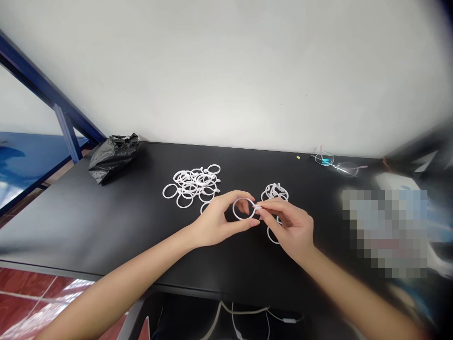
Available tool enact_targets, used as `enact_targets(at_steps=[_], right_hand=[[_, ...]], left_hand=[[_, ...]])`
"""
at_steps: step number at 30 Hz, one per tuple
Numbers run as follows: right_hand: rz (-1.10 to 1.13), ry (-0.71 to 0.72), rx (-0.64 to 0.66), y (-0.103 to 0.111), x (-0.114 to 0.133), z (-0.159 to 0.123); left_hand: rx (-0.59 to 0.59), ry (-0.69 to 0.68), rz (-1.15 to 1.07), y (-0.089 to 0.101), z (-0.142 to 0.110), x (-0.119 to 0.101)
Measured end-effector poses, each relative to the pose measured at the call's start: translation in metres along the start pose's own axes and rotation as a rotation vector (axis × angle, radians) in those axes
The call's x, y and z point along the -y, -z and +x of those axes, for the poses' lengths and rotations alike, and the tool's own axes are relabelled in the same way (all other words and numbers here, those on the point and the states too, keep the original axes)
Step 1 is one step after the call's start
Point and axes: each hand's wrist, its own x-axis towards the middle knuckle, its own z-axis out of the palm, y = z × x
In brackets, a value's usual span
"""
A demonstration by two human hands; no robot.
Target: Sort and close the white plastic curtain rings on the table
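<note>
Over the table, my left hand point(214, 222) curves round a thin white plastic ring point(233, 211), thumb below it and fingers above. At the ring's right side is a small clasp or knob, pinched between the thumb and fingertips of my right hand point(293, 229); its details are hidden. Behind my left hand lies a loose pile of similar white rings point(194, 184), partly covered by the hand. A smaller cluster of white rings point(274, 192) lies behind my right hand, and one more ring point(271, 236) shows beneath it.
On the black table point(148, 222) a crumpled black plastic bag point(115, 156) stands at the back left. Eyeglasses point(336, 166) and a small yellow bit point(298, 157) lie near the wall. A pixelated object point(385, 231) is at right. Cables point(244, 311) hang below the front edge.
</note>
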Motion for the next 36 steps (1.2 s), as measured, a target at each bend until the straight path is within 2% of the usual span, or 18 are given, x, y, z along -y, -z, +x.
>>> enact_targets(at_steps=[4,14,23,25,28,31,34,36], right_hand=[[-0.039,0.058,-0.035,0.000,-0.002,0.000],[-0.034,0.061,-0.029,0.001,0.001,0.005],[-0.046,0.018,-0.033,0.000,0.003,0.004],[-0.022,-0.037,-0.034,0.000,0.003,0.004],[-0.004,-0.100,-0.079,0.000,0.002,0.004],[-0.017,-0.113,-0.116,0.002,0.001,0.004],[-0.032,-0.115,-0.107,0.003,0.001,0.004],[-0.052,-0.117,-0.095,0.003,0.002,0.004]], left_hand=[[0.029,0.016,0.029,0.001,-0.001,0.000],[0.070,-0.004,0.133,0.001,-0.002,-0.001],[0.033,-0.039,0.220,0.001,-0.002,-0.001],[-0.003,-0.114,0.375,0.006,-0.001,0.001],[-0.144,-0.223,0.786,0.021,0.003,0.008],[-0.247,-0.121,1.088,0.039,0.006,0.018],[-0.267,0.025,1.226,0.049,0.007,0.024],[-0.263,0.060,1.266,0.051,0.006,0.026]])
